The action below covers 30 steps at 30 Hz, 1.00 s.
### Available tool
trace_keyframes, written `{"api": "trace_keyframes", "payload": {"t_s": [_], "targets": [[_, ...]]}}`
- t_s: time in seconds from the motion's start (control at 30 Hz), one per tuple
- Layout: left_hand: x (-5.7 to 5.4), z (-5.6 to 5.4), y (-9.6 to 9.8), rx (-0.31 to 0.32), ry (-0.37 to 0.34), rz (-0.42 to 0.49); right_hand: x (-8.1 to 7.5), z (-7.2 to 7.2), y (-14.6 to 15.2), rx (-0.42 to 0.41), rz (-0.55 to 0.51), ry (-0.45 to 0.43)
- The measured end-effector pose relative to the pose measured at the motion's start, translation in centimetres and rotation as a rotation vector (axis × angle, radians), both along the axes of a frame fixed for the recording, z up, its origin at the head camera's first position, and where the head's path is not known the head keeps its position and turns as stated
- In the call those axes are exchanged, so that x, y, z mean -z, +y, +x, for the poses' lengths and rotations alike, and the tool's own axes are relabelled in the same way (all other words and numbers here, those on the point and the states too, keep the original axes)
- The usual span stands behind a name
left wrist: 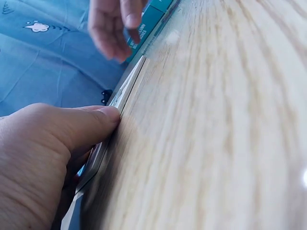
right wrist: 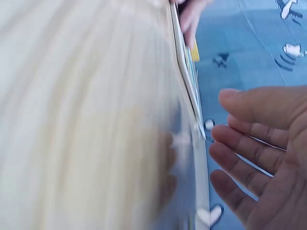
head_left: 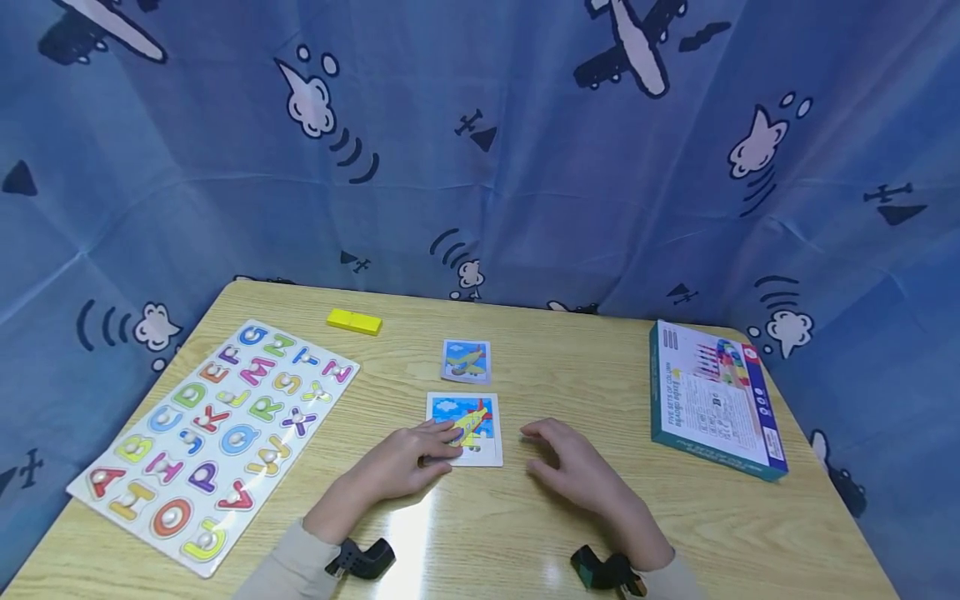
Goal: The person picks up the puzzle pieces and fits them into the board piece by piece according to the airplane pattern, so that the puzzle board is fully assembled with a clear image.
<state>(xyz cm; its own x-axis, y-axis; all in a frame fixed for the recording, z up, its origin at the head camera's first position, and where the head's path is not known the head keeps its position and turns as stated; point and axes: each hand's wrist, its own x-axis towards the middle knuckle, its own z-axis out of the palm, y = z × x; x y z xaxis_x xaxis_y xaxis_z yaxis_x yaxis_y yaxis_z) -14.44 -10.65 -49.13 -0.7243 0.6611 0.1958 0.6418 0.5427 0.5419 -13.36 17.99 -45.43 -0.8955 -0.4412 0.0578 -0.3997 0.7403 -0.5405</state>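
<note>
A square picture puzzle [head_left: 487,412] with a white border and a yellow plane on blue lies on the wooden table. My left hand [head_left: 412,454] rests on its left side, fingers spread over the plane, hiding that part of the picture. In the left wrist view, the thumb [left wrist: 105,117] lies along the board's edge. Just beyond the puzzle lies a smaller card [head_left: 467,362] bearing a similar plane. To the puzzle's right, apart from it, my right hand [head_left: 581,467] holds nothing. Its fingers [right wrist: 244,148] are loosely bent and separated in the right wrist view.
On the left lies a white alphabet board [head_left: 247,400] with colourful knobbed letters. A yellow block [head_left: 354,322] sits near the table's back edge. At the right is a flat teal-sided box [head_left: 712,400]. A blue plane-patterned curtain [head_left: 480,167] hangs behind the table [head_left: 570,358].
</note>
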Motion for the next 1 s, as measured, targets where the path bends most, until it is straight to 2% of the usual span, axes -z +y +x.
{"api": "trace_keyframes", "payload": {"t_s": [0.23,0.4,0.6,0.8,1.0], "targets": [[0.3,-0.1,-0.1,-0.003,-0.005,0.012,-0.3,1.2,4.0,0.034,0.005,-0.034],[0.2,-0.1,-0.1,-0.003,-0.005,0.022,0.0,1.8,5.8,0.065,0.030,-0.043],[0.2,-0.1,-0.1,-0.003,-0.009,0.025,0.2,2.0,6.9,0.085,0.043,-0.070],[0.3,-0.1,0.0,-0.004,-0.024,0.016,0.3,2.1,7.6,0.100,0.043,-0.053],[0.2,-0.1,0.0,-0.003,-0.007,0.017,0.6,2.0,8.0,0.101,0.027,-0.060]]}}
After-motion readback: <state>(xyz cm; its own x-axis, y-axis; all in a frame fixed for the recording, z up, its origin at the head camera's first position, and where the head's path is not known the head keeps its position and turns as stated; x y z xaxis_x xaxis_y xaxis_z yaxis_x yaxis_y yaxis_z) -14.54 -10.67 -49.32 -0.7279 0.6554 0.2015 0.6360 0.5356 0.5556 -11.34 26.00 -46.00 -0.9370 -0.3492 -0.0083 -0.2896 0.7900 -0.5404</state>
